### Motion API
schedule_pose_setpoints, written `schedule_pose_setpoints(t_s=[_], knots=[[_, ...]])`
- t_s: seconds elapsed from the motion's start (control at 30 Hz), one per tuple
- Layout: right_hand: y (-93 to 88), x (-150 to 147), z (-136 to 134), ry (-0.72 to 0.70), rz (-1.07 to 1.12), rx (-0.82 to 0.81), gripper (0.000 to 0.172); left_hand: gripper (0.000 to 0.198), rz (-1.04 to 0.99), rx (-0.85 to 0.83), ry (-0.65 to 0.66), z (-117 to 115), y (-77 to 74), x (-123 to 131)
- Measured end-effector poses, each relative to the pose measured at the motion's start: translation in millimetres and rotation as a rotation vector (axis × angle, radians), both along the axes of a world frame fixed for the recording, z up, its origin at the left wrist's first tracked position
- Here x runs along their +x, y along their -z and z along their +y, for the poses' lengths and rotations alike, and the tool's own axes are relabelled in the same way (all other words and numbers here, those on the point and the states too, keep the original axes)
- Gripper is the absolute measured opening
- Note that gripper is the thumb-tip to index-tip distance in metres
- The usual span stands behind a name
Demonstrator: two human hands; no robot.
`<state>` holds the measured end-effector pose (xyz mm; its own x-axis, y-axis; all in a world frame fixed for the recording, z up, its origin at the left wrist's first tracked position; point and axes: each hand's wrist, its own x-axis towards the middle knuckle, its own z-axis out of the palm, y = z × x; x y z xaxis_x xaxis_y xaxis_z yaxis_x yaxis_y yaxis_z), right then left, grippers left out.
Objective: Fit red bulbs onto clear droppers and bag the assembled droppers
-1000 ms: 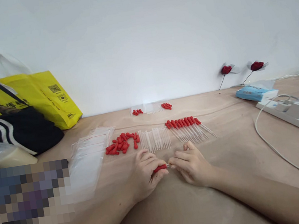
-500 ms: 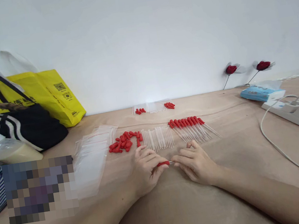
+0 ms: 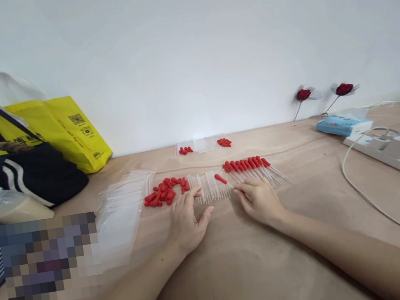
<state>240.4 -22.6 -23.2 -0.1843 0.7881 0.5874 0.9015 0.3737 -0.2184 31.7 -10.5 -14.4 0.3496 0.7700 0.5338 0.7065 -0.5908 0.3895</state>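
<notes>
My right hand (image 3: 260,200) pinches a dropper (image 3: 221,179) by its clear tube, the red rubber bulb pointing up and left above the loose tubes. My left hand (image 3: 190,220) holds nothing; its thumb and fingers are apart, close to the near end of a row of clear glass-like tubes (image 3: 206,189). Left of that row lies a pile of red rubber bulbs (image 3: 161,192). Behind my right hand several droppers (image 3: 249,163) lie side by side, bulbs to the back, their tips partly hidden by the hand.
Clear zip bags (image 3: 120,222) lie at the left. At the back is another bag (image 3: 204,144) with red bulbs on it or in it. A yellow bag (image 3: 81,137), black bag (image 3: 53,172) and bottle (image 3: 12,203) stand left. Right are a tissue pack (image 3: 342,124), power strip (image 3: 399,152) and white cable (image 3: 352,187).
My left hand has let go of the red bulb and its fingers have spread. The right hand has carried the dropper forward over the row of tubes.
</notes>
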Motion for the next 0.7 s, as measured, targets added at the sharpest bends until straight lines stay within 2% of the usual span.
schedule_pose_setpoints(t_s=[0.13,0.27,0.43,0.7], knots=[[-4.0,-4,21,0.228,0.040,-0.076,0.020,0.035,0.066,-0.025,0.011,0,-1.8,2],[-6.3,-12,37,0.355,0.050,-0.145,0.018,0.024,0.090,-0.044,-0.066,1,-2.8,0],[-5.0,-21,48,0.397,0.034,-0.191,0.018,0.015,0.120,-0.061,-0.082,3,-2.4,-1],[-6.7,-25,51,0.384,0.019,-0.237,0.019,0.010,0.141,-0.070,-0.087,2,-2.0,1]])
